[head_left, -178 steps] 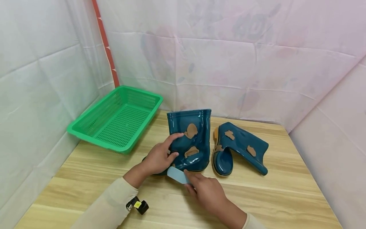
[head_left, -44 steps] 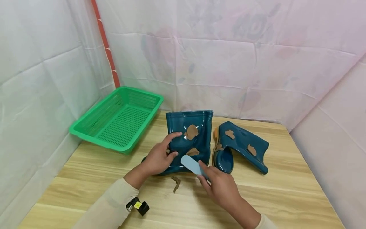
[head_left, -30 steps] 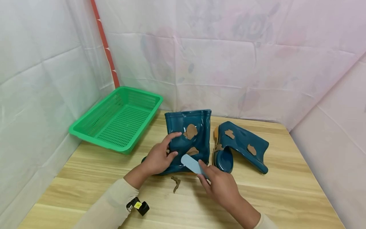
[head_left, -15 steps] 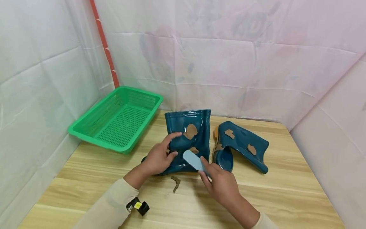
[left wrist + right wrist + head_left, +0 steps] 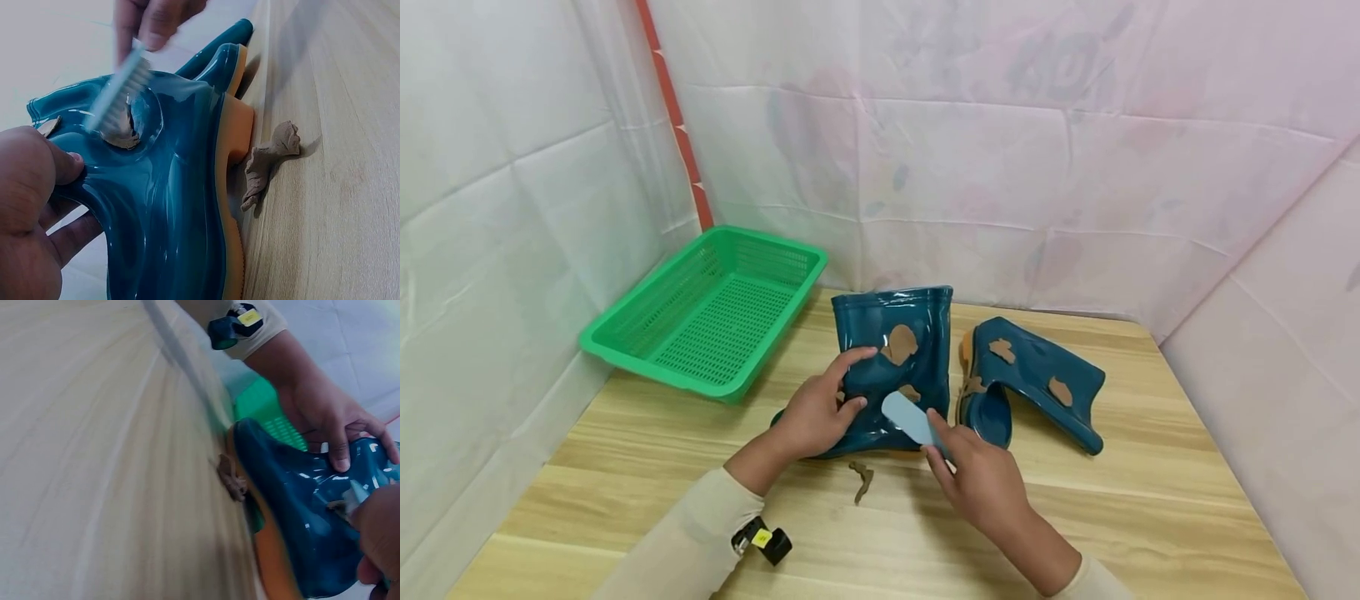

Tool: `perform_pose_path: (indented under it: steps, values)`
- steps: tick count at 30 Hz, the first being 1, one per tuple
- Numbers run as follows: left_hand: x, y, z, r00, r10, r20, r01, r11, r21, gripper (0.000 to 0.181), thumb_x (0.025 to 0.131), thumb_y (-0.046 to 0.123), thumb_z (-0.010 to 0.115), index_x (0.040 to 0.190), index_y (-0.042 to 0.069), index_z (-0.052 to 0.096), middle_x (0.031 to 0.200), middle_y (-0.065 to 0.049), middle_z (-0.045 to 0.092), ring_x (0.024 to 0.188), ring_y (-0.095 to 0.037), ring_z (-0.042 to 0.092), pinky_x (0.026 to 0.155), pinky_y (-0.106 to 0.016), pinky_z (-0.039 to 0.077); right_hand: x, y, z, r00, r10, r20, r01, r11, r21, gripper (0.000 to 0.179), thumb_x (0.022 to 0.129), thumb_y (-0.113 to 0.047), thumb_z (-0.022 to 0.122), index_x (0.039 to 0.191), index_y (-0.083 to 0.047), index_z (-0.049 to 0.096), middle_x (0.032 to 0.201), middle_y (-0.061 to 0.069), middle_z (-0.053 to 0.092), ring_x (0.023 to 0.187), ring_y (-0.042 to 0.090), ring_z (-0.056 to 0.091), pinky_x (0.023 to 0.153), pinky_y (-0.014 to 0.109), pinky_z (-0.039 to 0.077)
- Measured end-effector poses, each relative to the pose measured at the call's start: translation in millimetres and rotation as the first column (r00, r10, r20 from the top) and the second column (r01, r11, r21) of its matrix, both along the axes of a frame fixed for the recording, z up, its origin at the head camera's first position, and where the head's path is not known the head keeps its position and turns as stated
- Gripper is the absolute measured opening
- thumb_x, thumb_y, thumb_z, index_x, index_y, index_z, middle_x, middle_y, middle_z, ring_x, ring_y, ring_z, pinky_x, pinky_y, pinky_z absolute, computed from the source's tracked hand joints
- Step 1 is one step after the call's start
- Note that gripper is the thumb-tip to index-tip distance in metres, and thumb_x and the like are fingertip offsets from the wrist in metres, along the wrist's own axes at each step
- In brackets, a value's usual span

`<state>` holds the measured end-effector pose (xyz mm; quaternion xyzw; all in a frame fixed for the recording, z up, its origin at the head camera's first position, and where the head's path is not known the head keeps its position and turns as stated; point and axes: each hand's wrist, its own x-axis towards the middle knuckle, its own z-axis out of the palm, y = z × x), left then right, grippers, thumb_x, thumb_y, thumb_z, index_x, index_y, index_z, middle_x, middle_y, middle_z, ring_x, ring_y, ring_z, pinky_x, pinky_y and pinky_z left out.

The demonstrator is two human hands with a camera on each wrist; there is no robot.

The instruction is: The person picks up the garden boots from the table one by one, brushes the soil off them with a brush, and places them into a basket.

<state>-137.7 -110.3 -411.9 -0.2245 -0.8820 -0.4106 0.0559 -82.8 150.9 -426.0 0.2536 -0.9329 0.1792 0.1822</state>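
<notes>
A dark teal rain boot [image 5: 891, 312] with an orange sole stands upright on the table, brown mud-like patches [image 5: 901, 344] stuck to its side. My left hand [image 5: 812, 414] grips it over the instep, thumb on the near side. In my right hand [image 5: 981, 479] is a light blue brush [image 5: 908, 418] with pale bristles. The left wrist view shows the brush's bristles [image 5: 128, 94] against the lower patch [image 5: 122, 131], which is partly peeled and partly hidden behind the brush. A loose brown piece [image 5: 861, 483] lies in front of the sole.
A second teal boot [image 5: 1037, 371] with brown patches lies on its side just to the right. The green perforated basket [image 5: 730, 387] stands at the back left. White cloth walls [image 5: 955, 167] enclose the wooden table [image 5: 1120, 517].
The brush has moved up and right from the boot's lower edge to the lower side patch, which now shows less. A brown piece has come onto the table. My left hand stays put.
</notes>
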Motion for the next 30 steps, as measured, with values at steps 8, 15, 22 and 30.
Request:
perform_pose_path:
  steps: [8,15,22,30]
  values:
    - [-0.3,-0.9,-0.7,1.000,-0.012,0.008,0.012,1.000,0.005,0.073,0.099,0.009,0.069,0.157,0.034,0.032,0.054,0.008,0.047,0.040,-0.009,0.044,0.048,-0.030,0.043,0.2,-3.0,-3.6,0.999,0.034,-0.023,-0.033,0.999,0.010,0.053,0.088,-0.023,0.083,0.137,-0.012,0.067,0.083,-0.001,0.068,0.058,0.003,0.046,0.047,0.020,0.036]
    - [-0.1,-1.2,-0.6,1.000,-0.008,-0.007,0.008,1.000,0.007,0.073,0.098,0.008,0.070,0.156,0.033,0.034,0.053,0.007,0.045,0.040,-0.008,0.042,0.048,-0.029,0.041,-3.6,0.8,-2.2,1.000,-0.003,-0.031,0.004,1.000,0.022,0.051,0.090,-0.023,0.082,0.137,-0.010,0.067,0.091,0.003,0.072,0.055,0.003,0.045,0.044,0.020,0.032]
    - [-1.0,-0.8,-0.2,1.000,0.002,0.007,-0.002,1.000,0.001,0.072,0.099,0.010,0.069,0.156,0.036,0.033,0.052,0.007,0.045,0.039,-0.008,0.040,0.047,-0.029,0.040,-2.6,5.5,0.5,0.999,-0.034,-0.036,0.032,0.999,-0.039,0.052,0.090,-0.022,0.081,0.138,-0.009,0.066,0.089,0.005,0.071,0.052,0.001,0.038,0.042,0.020,0.029]
    - [0.3,-0.8,0.0,1.000,-0.020,-0.007,0.020,1.000,0.007,0.073,0.099,0.008,0.070,0.157,0.033,0.033,0.051,0.008,0.043,0.039,-0.007,0.039,0.047,-0.029,0.039,-2.3,0.1,3.3,0.990,-0.125,-0.065,0.122,0.991,-0.048,0.052,0.092,-0.022,0.079,0.139,-0.005,0.064,0.087,0.007,0.069,0.050,0.005,0.039,0.040,0.021,0.028]
